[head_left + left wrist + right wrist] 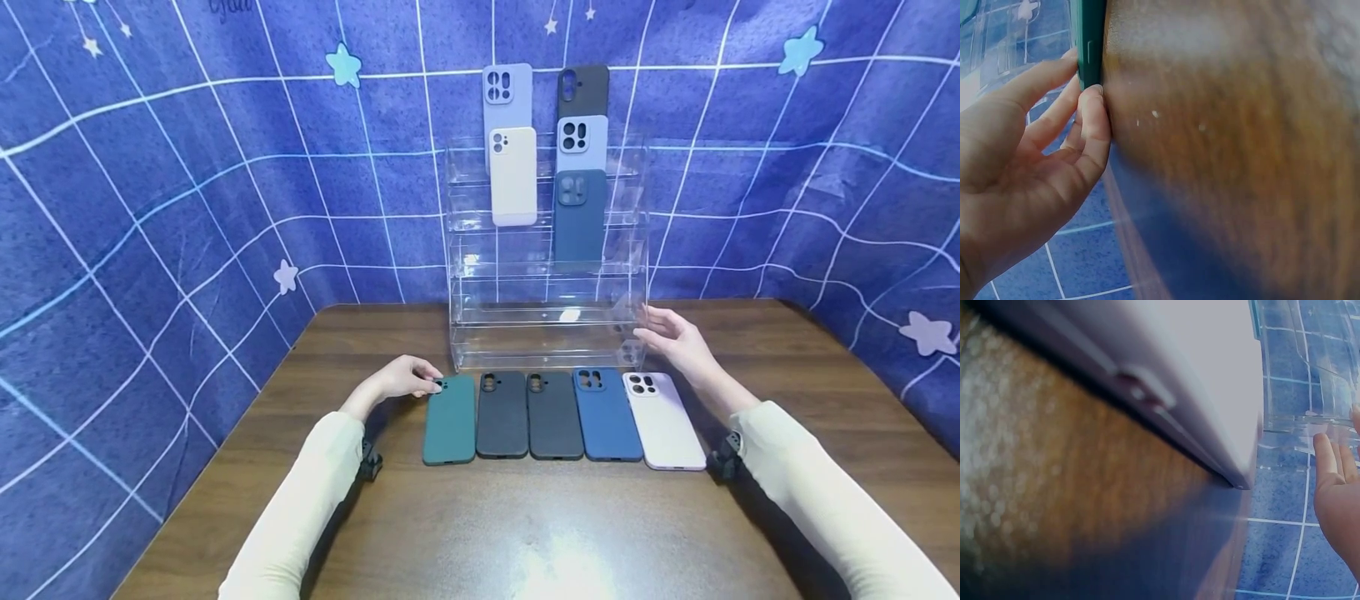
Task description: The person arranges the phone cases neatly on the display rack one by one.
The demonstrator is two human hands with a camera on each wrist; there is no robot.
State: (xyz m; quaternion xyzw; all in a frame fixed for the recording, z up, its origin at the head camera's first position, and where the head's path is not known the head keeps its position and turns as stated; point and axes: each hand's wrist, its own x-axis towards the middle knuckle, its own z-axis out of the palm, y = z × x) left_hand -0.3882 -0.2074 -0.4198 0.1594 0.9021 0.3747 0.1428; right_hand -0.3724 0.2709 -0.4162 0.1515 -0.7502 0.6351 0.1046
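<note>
My left grip (402, 378) pinches the green phone case (450, 423) by its corner, nearer the desk's (420, 533) left edge; so shallow a hold might slip. My right grip (682, 343), fingers loosely extended, is beside the clear rack (525, 333); bumping it could topple its standing cases (513, 183).

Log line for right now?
left hand: touching green phone case | right hand: at clear display rack, right side | rack: five cases | table: five-case row
</note>
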